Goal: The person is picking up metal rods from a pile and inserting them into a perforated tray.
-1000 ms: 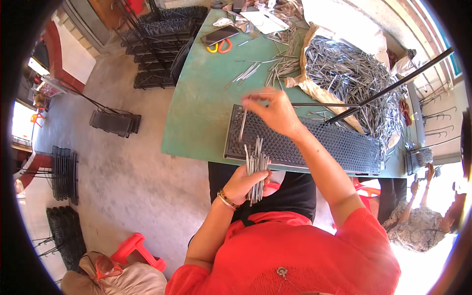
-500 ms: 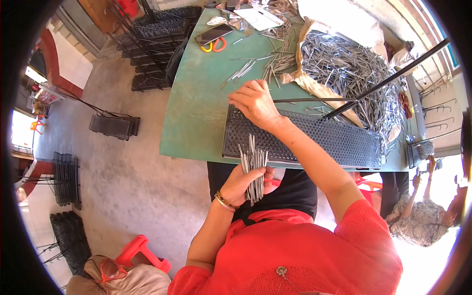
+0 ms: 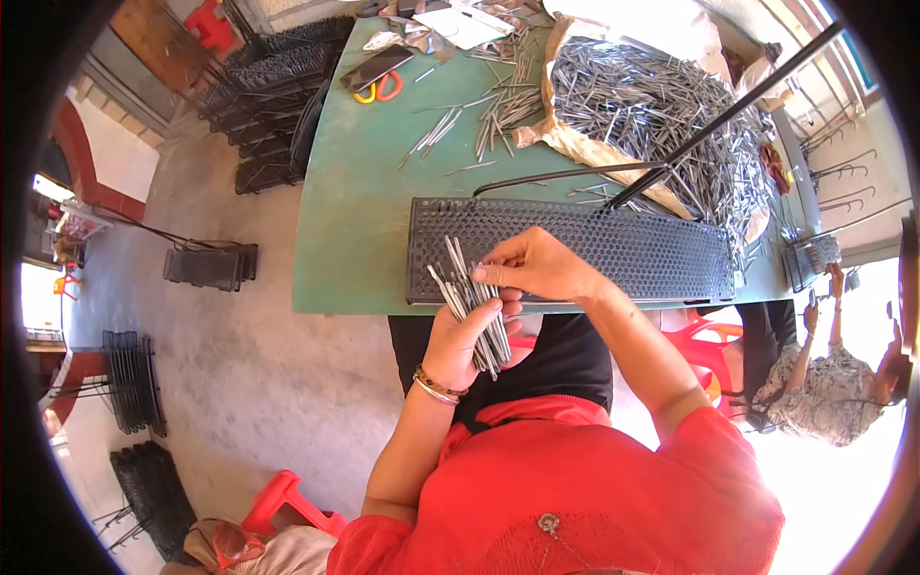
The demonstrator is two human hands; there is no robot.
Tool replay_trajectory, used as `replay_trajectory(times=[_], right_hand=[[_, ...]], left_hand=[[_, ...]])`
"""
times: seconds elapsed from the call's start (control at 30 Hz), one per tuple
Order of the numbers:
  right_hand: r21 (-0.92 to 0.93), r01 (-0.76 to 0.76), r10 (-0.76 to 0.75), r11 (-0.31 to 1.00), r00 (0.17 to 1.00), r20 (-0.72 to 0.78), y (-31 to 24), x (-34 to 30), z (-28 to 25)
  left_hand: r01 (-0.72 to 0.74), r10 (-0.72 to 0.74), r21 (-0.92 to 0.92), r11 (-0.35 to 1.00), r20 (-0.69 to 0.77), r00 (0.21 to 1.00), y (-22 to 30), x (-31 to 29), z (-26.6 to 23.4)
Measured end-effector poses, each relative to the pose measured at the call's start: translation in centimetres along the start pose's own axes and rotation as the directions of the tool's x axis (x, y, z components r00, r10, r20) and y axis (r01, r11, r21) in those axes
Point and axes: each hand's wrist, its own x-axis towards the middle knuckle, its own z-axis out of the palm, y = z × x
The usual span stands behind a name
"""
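Observation:
My left hand (image 3: pixel 464 337) is wrapped round a bundle of thin grey metal rods (image 3: pixel 467 305), which stick out above and below the fist at a tilt. At the upper part of the bundle, my right hand (image 3: pixel 537 266) has thumb and forefinger pinched together on rod ends; how many rods are between them is hidden. Just beyond both hands, along the table's near edge, lies a black perforated metal panel (image 3: pixel 613 251) full of small round holes. A long black bar (image 3: pixel 724 115) rises from the panel toward the far right, with a thinner bent bar joined to it.
On the green table (image 3: pixel 355 211), a big pile of rods (image 3: pixel 642 96) lies in torn brown paper (image 3: pixel 599 149), with loose rods (image 3: pixel 436 132) beside it. Scissors (image 3: pixel 388 88) and a phone (image 3: pixel 377 67) sit far left. Stacked black racks (image 3: pixel 273 105) stand on the floor. Another person (image 3: pixel 824 383) works at right.
My right hand has come back from above the panel's left end to the bundle, its fingers closing on rod ends. The bundle in my left hand has tilted to the left at its top.

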Motion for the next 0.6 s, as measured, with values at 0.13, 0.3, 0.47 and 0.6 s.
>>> replay_trajectory(times=[0.13,0.3,0.47,0.6], right_hand=[[0.15,-0.089,0.095,0.985,0.995,-0.035,1.7,-0.8,-0.3],[0.184,-0.069,0.093,0.98,0.988,-0.122,2.6,-1.1,-0.8],[0.2,-0.051,0.105,0.978,0.956,-0.273,1.9,-1.1,-1.5],[0.122,0.144,-0.079,0.982,0.901,-0.427,1.2,-0.2,-2.9]], left_hand=[[0.033,-0.035,-0.055,0.998,-0.033,0.999,-0.8,0.2,1.0],[0.047,-0.046,0.012,0.999,-0.062,0.997,-1.7,0.8,0.6],[0.047,-0.048,-0.018,0.999,-0.084,0.995,-1.9,1.3,0.9],[0.046,-0.055,-0.074,0.996,-0.122,0.991,-1.8,1.5,0.7]])
